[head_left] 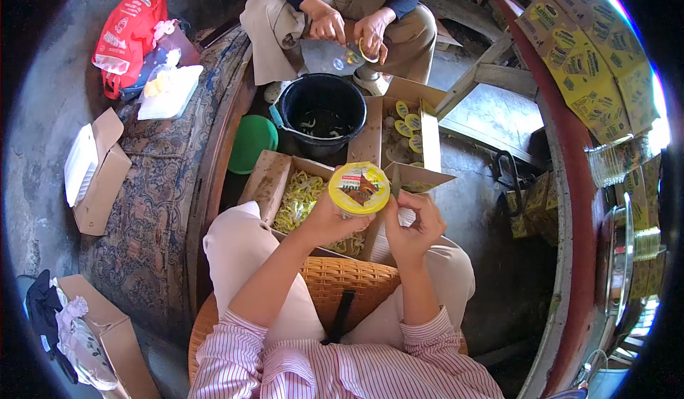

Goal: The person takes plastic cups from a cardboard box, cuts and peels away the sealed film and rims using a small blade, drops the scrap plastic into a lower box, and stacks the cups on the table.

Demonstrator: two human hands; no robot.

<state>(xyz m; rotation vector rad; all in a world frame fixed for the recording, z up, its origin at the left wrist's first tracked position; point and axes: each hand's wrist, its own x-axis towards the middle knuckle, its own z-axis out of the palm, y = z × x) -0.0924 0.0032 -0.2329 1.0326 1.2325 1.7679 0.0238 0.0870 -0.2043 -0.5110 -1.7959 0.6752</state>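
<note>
My left hand (329,221) is wrapped round a cup with a yellow printed lid (359,187), holding it in front of me with the lid facing up. Close by the cup's right edge, my right hand (417,229) has its thumb and fingers pinched together; whatever lies between them is too small to make out. Beneath both hands is a cardboard box (267,174) full of thin yellow strips (303,196). Further off, a second cardboard box (367,132) contains several yellow-lidded cups (407,123).
A black bucket (293,132) stands beyond the boxes, beside a green round lid (253,144). Across from me sits a person whose hands (349,32) hold a yellow-rimmed item. A red bag (130,32) lies at left; a wooden frame (491,75) rises at right.
</note>
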